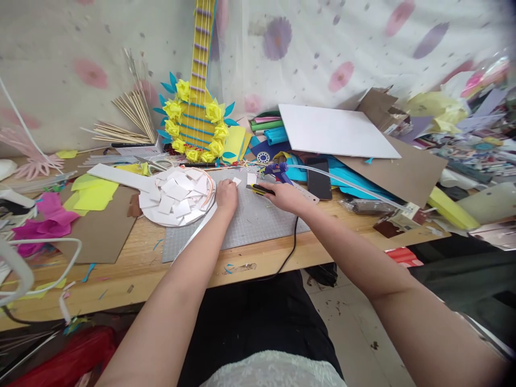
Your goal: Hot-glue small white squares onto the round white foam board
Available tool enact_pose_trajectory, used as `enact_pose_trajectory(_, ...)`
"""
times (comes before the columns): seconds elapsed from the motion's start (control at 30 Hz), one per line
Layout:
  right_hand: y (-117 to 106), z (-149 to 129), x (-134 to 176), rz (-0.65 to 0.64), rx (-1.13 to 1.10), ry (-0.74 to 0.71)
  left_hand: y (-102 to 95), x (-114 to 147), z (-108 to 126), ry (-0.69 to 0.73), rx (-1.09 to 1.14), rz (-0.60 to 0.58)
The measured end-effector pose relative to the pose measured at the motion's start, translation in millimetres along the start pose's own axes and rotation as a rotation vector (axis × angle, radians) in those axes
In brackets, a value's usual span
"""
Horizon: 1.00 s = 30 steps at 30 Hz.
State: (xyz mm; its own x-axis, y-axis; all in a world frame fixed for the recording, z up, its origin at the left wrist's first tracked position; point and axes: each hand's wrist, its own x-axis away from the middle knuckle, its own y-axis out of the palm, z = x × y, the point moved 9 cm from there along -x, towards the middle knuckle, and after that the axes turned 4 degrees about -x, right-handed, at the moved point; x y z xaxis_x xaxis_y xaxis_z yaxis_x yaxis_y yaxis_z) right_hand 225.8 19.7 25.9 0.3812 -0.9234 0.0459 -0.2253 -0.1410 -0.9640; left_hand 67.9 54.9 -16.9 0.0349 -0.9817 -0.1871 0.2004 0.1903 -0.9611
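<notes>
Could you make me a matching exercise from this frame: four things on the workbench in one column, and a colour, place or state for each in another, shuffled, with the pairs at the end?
Things
1. Cutter knife
2. Heap of cut pieces
3. Phone
4. Model guitar

Descriptions
A. Black, lying to the right of the purple glue gun
B. Mostly yellow, standing upright at the back
C. Held in the right hand
D. White, just left of the left hand

Pairs
1-C; 2-D; 3-A; 4-B
</notes>
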Motion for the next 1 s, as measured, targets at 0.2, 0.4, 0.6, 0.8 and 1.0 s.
enact_pose_trajectory(0.2, -12.6, 9.1, -6.8, 0.07, -0.118, 0.071, -28.5, -5.4, 0.1, 0.013, 0.045, 0.064)
enact_pose_trajectory(0.4, -7.0, -27.2, -35.0, 0.054, -0.083, -0.045, -25.4, 27.6, -8.1, 0.012, -0.177, -0.133)
enact_pose_trajectory(0.6, 6.9, -66.5, -60.8, -0.056, 0.067, -0.162, -13.9, 31.2, -9.0, 0.053, -0.235, -0.102)
enact_pose_trajectory(0.8, 6.3, -60.2, -46.2, -0.103, 0.153, -0.163, -15.1, 29.5, -10.8, -0.003, -0.199, -0.126)
enact_pose_trajectory(1.0, 2.6, -38.0, -5.5, -0.086, 0.141, -0.116, -13.5, 24.4, -13.0, -0.005, -0.23, -0.138)
